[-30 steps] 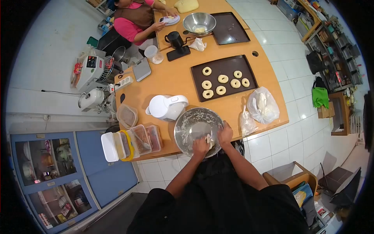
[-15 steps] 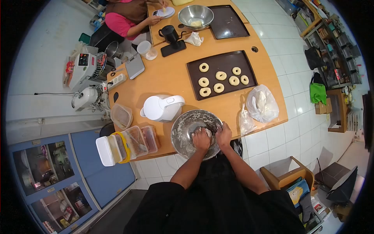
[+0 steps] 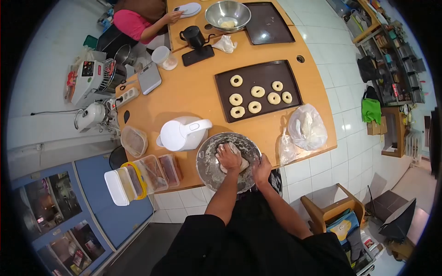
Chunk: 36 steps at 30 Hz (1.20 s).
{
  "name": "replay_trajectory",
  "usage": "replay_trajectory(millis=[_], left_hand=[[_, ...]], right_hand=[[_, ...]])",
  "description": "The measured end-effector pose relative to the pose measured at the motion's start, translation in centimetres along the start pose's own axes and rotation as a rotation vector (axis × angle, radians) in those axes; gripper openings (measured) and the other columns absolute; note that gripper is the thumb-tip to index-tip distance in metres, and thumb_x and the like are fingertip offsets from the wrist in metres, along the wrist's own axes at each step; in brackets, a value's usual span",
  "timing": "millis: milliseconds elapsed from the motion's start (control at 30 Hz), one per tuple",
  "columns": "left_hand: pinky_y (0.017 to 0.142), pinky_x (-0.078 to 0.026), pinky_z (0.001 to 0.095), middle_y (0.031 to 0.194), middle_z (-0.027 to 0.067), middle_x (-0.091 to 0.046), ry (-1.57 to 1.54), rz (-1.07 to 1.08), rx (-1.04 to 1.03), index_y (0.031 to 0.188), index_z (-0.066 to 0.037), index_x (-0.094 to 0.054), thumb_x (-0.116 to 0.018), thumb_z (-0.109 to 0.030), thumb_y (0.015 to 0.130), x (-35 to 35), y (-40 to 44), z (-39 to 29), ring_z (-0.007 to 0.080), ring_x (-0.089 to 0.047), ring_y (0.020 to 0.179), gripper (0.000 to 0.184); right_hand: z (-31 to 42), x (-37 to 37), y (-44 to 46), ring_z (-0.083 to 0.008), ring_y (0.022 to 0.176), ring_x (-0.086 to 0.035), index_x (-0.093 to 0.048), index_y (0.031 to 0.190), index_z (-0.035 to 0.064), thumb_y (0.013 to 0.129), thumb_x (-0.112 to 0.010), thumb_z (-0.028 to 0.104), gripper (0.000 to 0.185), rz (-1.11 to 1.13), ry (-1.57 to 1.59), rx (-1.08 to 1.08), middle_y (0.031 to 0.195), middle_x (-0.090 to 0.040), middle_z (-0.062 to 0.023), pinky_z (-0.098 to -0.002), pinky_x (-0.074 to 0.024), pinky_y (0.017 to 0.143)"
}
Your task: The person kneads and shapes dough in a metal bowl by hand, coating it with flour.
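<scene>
A metal mixing bowl [image 3: 206,171], its inner wall smeared with flour and dough, stands at the near edge of the wooden table. Inside it, my left hand [image 3: 229,157] is gripping a lump of pale dough [image 3: 243,164], which shows on both sides of the fingers. My right hand [image 3: 262,171] is closed on the bowl's right rim, its thumb side up. Just behind the bowl is a white pitcher [image 3: 182,133] with a lid and handle.
Ring-shaped dough pieces lie on a dark baking tray [image 3: 271,69]. A plastic bag of dough [image 3: 307,126] sits near the right edge; plastic containers [image 3: 154,174] line the left. Across the table a person in a pink sleeve [image 3: 131,25] touches a white scale [image 3: 189,9].
My left hand has shifted leftward and away from me inside the bowl, and more dough shows. My right hand stays on the rim. The camera view has shifted slightly.
</scene>
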<state>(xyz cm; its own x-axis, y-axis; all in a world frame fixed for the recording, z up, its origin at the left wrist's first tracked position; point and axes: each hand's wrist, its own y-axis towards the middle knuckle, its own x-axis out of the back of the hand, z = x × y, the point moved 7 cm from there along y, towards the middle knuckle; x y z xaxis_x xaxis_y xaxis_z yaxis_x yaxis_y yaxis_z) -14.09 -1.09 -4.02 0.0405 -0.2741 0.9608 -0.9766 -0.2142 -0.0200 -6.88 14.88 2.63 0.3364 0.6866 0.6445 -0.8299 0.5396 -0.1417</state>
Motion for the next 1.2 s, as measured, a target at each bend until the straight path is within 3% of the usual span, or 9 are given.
replay_trajectory(millis=[200,233,367,467,567,767,967,1067,1200], left_hand=[[0.097,-0.036,0.0508,0.113,0.0202,-0.062,-0.401,-0.18,0.093,0.107,-0.002,-0.061,-0.053,-0.031,0.09,-2.9,0.1,4.1,0.0373,-0.054,0.11,0.035],[0.096,-0.038,0.0504,0.115,0.0206,-0.061,-0.754,-0.085,0.096,0.113,-0.001,-0.06,-0.054,-0.029,0.09,-4.1,0.6,5.1,0.0388,-0.054,0.11,0.037],[0.095,-0.042,0.0474,0.125,0.0186,-0.056,-0.515,0.342,-0.238,0.121,-0.007,-0.059,-0.062,-0.023,0.084,1.5,0.6,0.3,0.0387,-0.053,0.112,0.041],[0.096,-0.042,0.0494,0.133,0.0184,-0.05,-0.449,0.447,-0.578,0.129,-0.007,-0.052,-0.066,-0.023,0.079,5.3,-3.3,-3.0,0.0365,-0.051,0.117,0.054],[0.098,-0.043,0.0506,0.136,0.0191,-0.046,0.02,0.468,-0.882,0.136,-0.007,-0.043,-0.067,-0.02,0.076,4.4,-6.6,-2.7,0.0361,-0.048,0.122,0.066],[0.099,-0.043,0.0494,0.13,0.0208,-0.049,0.001,0.706,-0.762,0.133,-0.005,-0.045,-0.068,-0.014,0.072,1.4,-4.9,-2.8,0.0393,-0.048,0.121,0.066],[0.094,-0.045,0.0474,0.117,0.0242,-0.055,-0.487,0.64,-0.583,0.118,-0.004,-0.058,-0.069,-0.012,0.071,5.5,-1.8,-0.7,0.0408,-0.048,0.117,0.049],[0.093,-0.044,0.0496,0.116,0.0235,-0.056,-0.299,0.411,-0.636,0.116,-0.004,-0.058,-0.069,-0.012,0.07,9.2,-1.7,0.6,0.0405,-0.051,0.113,0.048],[0.095,-0.042,0.0506,0.118,0.0242,-0.055,-0.309,0.472,-0.484,0.118,-0.004,-0.054,-0.071,-0.015,0.069,7.3,-1.5,4.0,0.0433,-0.05,0.113,0.053]], right_hand=[[0.1,-0.3,0.1,-0.0474,0.082,-0.058,-0.055,0.093,-0.004,0.081,-0.057,0.003,0.013,-0.046,-0.049,0.003,0.084,-0.06,-0.0264,-0.0502,-0.0454,0.071],[0.3,-0.3,0.0,-0.0474,0.082,-0.058,-0.055,0.093,-0.004,0.081,-0.057,0.003,0.013,-0.043,-0.049,-0.01,0.084,-0.06,-0.0262,-0.0503,-0.0454,0.071],[0.1,-0.4,0.0,-0.0459,0.082,-0.059,-0.054,0.093,-0.0022,0.081,-0.058,0.006,0.015,-0.009,-0.075,-0.01,0.089,-0.06,-0.0239,-0.0514,-0.0461,0.07],[0.2,-0.3,0.5,-0.0452,0.083,-0.06,-0.055,0.095,-0.0018,0.082,-0.058,0.008,0.016,0.012,-0.101,-0.015,0.09,-0.061,-0.0233,-0.0511,-0.0465,0.07],[0.4,-0.3,0.7,-0.0444,0.084,-0.061,-0.056,0.096,-0.0012,0.082,-0.059,0.009,0.018,0.009,-0.12,-0.004,0.092,-0.061,-0.0228,-0.0507,-0.047,0.071],[0.7,-0.2,1.1,-0.0446,0.083,-0.061,-0.057,0.097,-0.0018,0.083,-0.059,0.012,0.02,0.032,-0.13,-0.011,0.088,-0.062,-0.0239,-0.0501,-0.0476,0.072],[0.2,0.9,1.8,-0.0436,0.082,-0.062,-0.057,0.099,-0.0006,0.082,-0.059,0.011,0.021,-0.043,-0.138,0.044,0.089,-0.063,-0.0225,-0.0504,-0.0479,0.072],[-0.3,0.3,2.0,-0.0429,0.082,-0.062,-0.057,0.103,0.0007,0.079,-0.059,0.009,0.026,-0.012,-0.163,0.031,0.092,-0.062,-0.0207,-0.0509,-0.0479,0.071],[-0.5,0.1,2.1,-0.0428,0.082,-0.062,-0.057,0.105,0.0006,0.079,-0.06,0.008,0.027,0.04,-0.162,0.015,0.092,-0.062,-0.0206,-0.051,-0.048,0.072]])
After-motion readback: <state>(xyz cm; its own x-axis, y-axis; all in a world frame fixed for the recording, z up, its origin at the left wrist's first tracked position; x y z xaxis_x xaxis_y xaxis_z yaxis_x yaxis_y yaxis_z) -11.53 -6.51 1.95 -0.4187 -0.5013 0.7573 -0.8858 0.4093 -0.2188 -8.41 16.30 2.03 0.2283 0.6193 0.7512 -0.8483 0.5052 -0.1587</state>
